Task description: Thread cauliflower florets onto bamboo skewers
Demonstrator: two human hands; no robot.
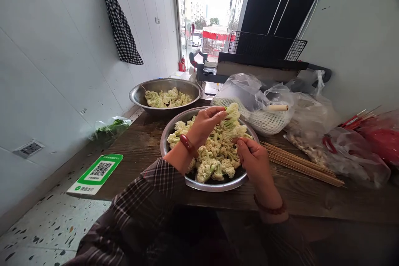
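Over a wide metal bowl [166, 149] heaped with cauliflower florets [207, 166], both my hands are raised. My left hand [206, 124] is closed on pale green-white cauliflower pieces [232, 118], its thumb and fingers at their upper left side. My right hand [254, 156] is closed in a pinch at the lower end of the same pieces. Its fingertips hide whether they grip a stem or a thin stick. Just right of the bowl lies a bundle of bamboo skewers [304, 162] on the dark wooden table [140, 141].
Behind stands a second metal bowl [134, 95] with cauliflower, thin sticks poking out. Plastic bags [274, 95] and a red bag [382, 135] crowd the right side. A green QR card [99, 171] lies at the left table edge. Greens in a bag [112, 126] are beside the wall.
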